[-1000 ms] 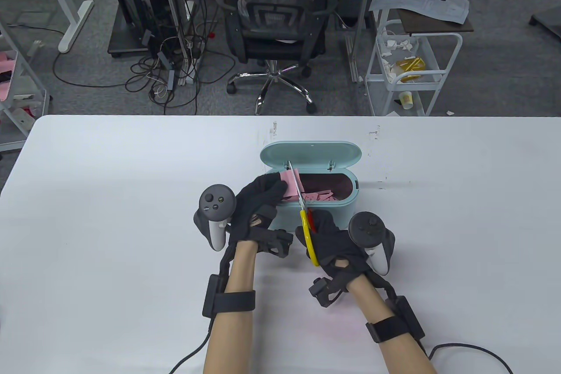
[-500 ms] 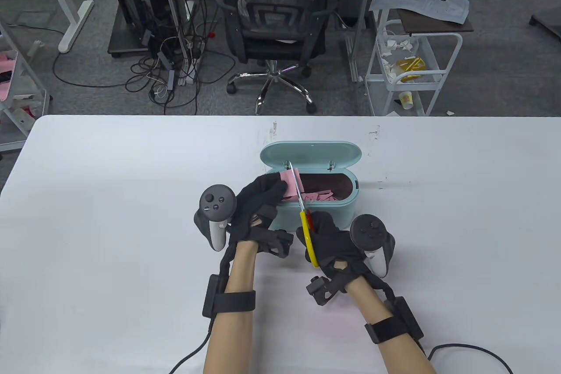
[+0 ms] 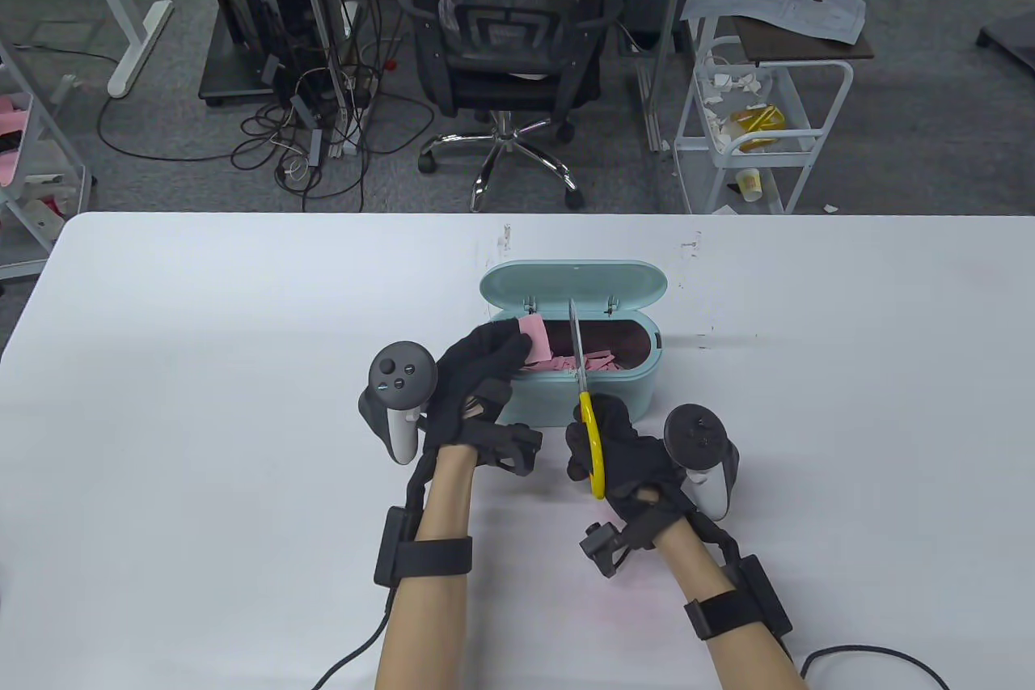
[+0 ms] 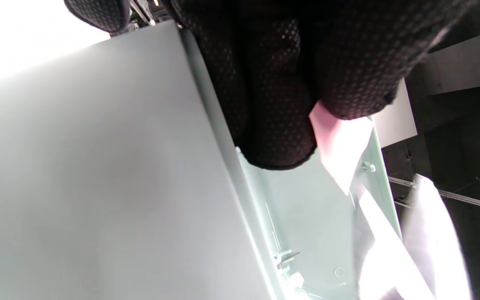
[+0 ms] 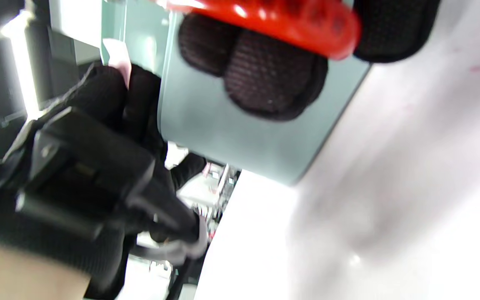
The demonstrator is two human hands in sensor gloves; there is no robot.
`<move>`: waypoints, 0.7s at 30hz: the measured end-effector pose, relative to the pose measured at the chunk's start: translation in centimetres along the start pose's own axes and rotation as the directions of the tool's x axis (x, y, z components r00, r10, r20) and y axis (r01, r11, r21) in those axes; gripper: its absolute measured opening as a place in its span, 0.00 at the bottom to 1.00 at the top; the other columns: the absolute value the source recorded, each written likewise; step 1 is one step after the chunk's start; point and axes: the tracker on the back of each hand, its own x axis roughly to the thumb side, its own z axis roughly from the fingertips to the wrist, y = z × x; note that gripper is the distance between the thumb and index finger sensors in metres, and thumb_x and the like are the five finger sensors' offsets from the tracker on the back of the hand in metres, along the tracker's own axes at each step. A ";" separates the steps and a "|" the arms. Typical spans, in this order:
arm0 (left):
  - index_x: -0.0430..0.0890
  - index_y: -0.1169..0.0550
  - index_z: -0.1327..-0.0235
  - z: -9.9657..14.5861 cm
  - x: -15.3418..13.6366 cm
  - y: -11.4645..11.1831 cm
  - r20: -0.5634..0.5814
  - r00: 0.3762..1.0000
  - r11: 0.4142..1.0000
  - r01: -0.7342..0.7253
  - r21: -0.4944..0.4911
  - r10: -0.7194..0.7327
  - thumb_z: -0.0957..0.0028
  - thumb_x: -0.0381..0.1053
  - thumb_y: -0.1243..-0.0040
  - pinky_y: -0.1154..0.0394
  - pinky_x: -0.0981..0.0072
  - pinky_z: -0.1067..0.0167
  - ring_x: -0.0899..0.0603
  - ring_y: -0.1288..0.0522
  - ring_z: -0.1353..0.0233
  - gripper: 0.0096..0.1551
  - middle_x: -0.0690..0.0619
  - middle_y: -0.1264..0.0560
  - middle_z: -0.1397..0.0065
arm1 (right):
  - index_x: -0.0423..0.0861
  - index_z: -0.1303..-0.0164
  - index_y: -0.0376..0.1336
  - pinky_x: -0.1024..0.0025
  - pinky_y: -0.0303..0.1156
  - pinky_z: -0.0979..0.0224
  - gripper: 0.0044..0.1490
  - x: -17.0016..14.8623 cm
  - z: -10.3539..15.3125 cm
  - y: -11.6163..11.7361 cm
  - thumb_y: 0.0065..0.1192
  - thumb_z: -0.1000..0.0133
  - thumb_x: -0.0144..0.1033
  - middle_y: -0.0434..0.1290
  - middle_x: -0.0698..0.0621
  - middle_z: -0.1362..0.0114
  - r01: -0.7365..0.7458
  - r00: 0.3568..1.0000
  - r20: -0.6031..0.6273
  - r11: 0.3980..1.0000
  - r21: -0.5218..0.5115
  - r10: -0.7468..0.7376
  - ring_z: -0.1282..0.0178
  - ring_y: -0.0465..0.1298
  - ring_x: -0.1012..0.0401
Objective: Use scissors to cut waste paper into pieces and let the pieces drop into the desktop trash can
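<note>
A mint-green desktop trash can point(image 3: 623, 391) stands mid-table with its lid point(image 3: 574, 285) tipped back; several pink pieces point(image 3: 594, 361) lie inside. My left hand point(image 3: 481, 374) pinches a small pink paper scrap point(image 3: 534, 337) over the can's left end; the scrap point(image 4: 340, 146) shows between my fingertips point(image 4: 277, 137) in the left wrist view. My right hand point(image 3: 618, 447) grips the yellow-and-red scissors point(image 3: 589, 431), whose blades point(image 3: 576, 338) point away over the can's middle, apart from the scrap. The red handle point(image 5: 290, 21) crosses my right fingers point(image 5: 265, 75) in the right wrist view.
The white table point(image 3: 202, 366) spreads around the can. Beyond its far edge stand an office chair point(image 3: 509, 43), a computer with cables point(image 3: 299, 75) and a white trolley point(image 3: 760, 107) holding printed paper.
My right hand has swung the scissors to the right, away from the pink scrap; the blades now point over the can's middle. The scrap looks shorter. The left hand has stayed put.
</note>
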 end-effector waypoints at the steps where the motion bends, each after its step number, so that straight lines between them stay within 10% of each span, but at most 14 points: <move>1: 0.59 0.12 0.54 0.0 0.0 0.0 -0.001 1.000 1.000 -0.002 -0.001 0.002 0.53 0.60 0.29 0.41 0.32 0.27 0.51 0.12 0.47 0.17 0.61 0.08 0.54 | 0.46 0.29 0.41 0.34 0.63 0.34 0.60 0.0 0.1 0.0 0.50 0.57 0.79 0.69 0.54 0.39 -0.007 1.000 -0.004 1.000 -0.003 0.007 0.50 0.79 0.55; 21: 0.59 0.12 0.54 0.0 -0.1 0.1 -0.034 0.998 0.999 -0.051 -0.007 0.051 0.52 0.61 0.29 0.42 0.32 0.27 0.51 0.13 0.46 0.17 0.60 0.09 0.53 | 0.46 0.30 0.44 0.34 0.64 0.34 0.56 1.1 0.5 1.4 0.53 0.57 0.72 0.71 0.52 0.41 -0.252 0.968 -0.033 0.966 -0.062 0.250 0.53 0.79 0.53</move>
